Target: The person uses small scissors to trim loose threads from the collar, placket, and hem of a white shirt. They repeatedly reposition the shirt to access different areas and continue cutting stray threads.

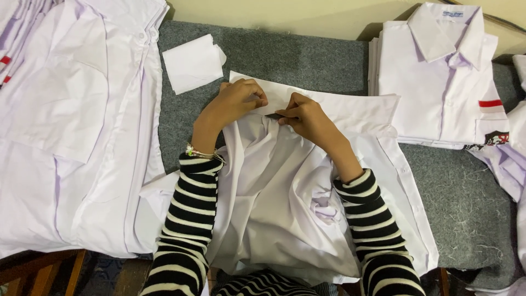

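White shirt (285, 208) lies crumpled in the middle of the grey felt tabletop (460, 197), its collar end turned away from the person and its body bunched toward their lap. Both hands meet at that collar edge: the left hand (236, 101) curls over it with fingers bent and pinched tight on the fabric, and the right hand (307, 118) presses in just beside it, thumb and forefinger closed on the same fold; both grips are nearly shut, with only cloth between the fingers. Both forearms wear black-and-white striped sleeves, and a thin bracelet (201, 153) sits on the left wrist. A small folded white piece (192, 63) lies just beyond the left hand. A stack of folded white shirts (438, 87) with a red stripe and a dark patch sits to the right, and unfolded white shirts (71, 126) spread across the left.
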